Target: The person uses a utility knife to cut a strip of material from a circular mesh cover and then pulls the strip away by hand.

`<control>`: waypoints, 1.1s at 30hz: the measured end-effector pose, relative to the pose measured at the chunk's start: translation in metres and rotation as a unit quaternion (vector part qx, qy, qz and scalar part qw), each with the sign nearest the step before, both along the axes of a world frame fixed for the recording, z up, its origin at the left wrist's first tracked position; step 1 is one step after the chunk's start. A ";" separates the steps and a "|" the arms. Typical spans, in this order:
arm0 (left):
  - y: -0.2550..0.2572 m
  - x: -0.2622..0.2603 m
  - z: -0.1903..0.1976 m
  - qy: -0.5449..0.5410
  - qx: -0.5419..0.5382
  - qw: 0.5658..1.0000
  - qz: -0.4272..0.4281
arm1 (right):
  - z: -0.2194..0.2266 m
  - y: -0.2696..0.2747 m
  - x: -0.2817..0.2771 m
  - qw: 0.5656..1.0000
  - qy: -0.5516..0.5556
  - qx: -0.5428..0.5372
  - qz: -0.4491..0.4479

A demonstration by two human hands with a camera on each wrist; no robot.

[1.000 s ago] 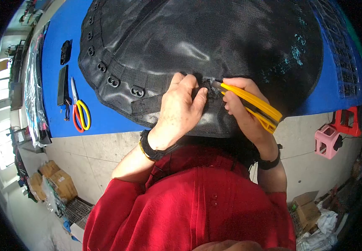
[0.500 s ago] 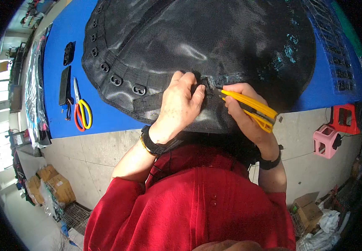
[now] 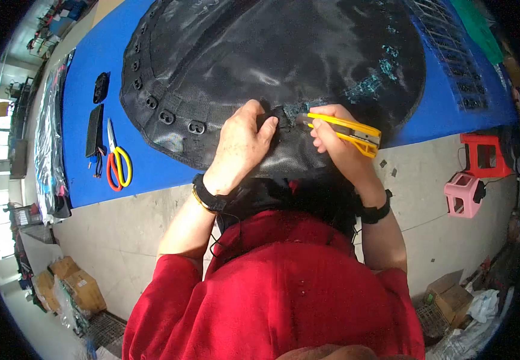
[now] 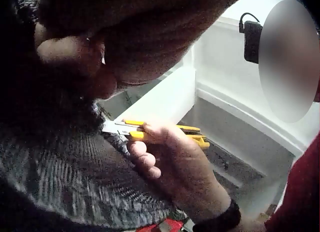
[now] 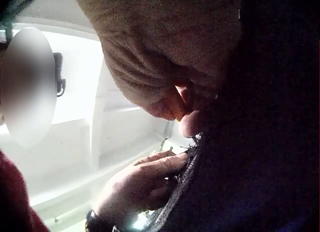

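A large round black mesh sheet (image 3: 272, 54) with black oval fittings along its left edge lies on the blue table. Near its front edge, the left hand (image 3: 240, 142) pinches the fabric between thumb and curled fingers. Just right of it, the right hand (image 3: 345, 147) grips a yellow utility knife (image 3: 356, 133), blade pointing left at the strip by the left thumb. In the left wrist view the knife (image 4: 136, 135) is in the right hand (image 4: 185, 167), its blade tip against the fabric (image 4: 65, 177). The right wrist view shows the left hand (image 5: 140, 182) at the fabric edge.
Scissors (image 3: 116, 162) with red and yellow handles, a black strap piece (image 3: 95, 129) and a small black item (image 3: 101, 87) lie at the left. Plastic-wrapped black parts (image 3: 452, 54) are at the right. Red (image 3: 485, 156) and pink (image 3: 464, 195) stools stand on the floor.
Both hands have shifted left in the head view, still gripping fabric and knife. The sheet's right edge has moved left too, and the camera view has tilted.
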State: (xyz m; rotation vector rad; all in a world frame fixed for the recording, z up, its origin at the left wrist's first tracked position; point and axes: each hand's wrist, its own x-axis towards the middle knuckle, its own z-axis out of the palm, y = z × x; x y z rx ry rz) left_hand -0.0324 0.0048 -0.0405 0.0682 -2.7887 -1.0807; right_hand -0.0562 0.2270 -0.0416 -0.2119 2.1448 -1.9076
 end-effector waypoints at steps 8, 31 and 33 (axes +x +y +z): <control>-0.009 0.005 0.005 -0.011 -0.066 0.998 0.010 | -0.012 0.002 0.005 0.995 0.095 -0.041 -0.012; -0.030 0.002 -0.013 -0.019 0.041 0.999 -0.028 | -0.026 0.007 -0.007 0.995 0.078 -0.058 0.019; -0.031 0.003 -0.014 -0.016 0.040 0.999 -0.029 | -0.027 0.007 -0.008 0.995 0.077 -0.063 0.023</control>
